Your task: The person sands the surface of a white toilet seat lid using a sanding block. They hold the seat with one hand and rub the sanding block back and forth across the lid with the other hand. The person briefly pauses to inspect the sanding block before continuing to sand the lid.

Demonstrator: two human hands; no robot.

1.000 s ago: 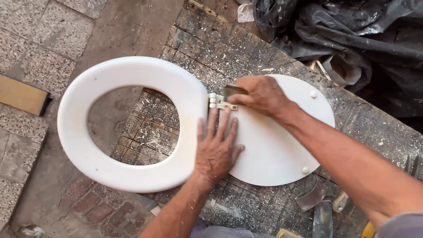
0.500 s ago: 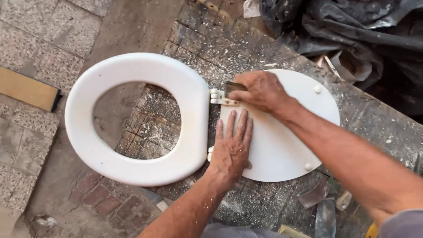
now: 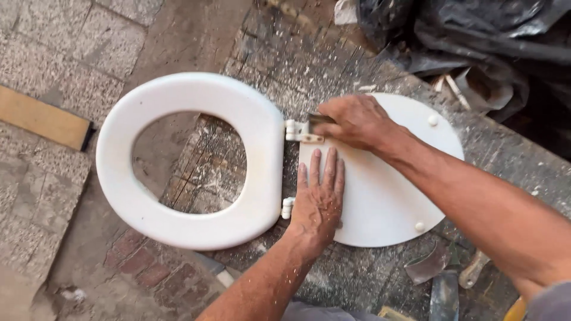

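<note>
On the dusty brick surface [image 3: 333,65] the left hand [image 3: 321,199] lies flat and open, fingers spread, on the white toilet lid [image 3: 386,196], while the right hand [image 3: 354,122] closes around a small metal tool [image 3: 318,119] at the upper hinge [image 3: 297,132] joining the seat ring [image 3: 178,98].

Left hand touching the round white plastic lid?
Touching. Head view shows the left hand pressed flat, fingers spread, on the round white plastic lid, with no gap.

White toilet seat [image 3: 184,160], left hand [image 3: 320,199] flat on lid [image 3: 386,202], right hand [image 3: 351,122] at hinge [image 3: 300,132]
</note>
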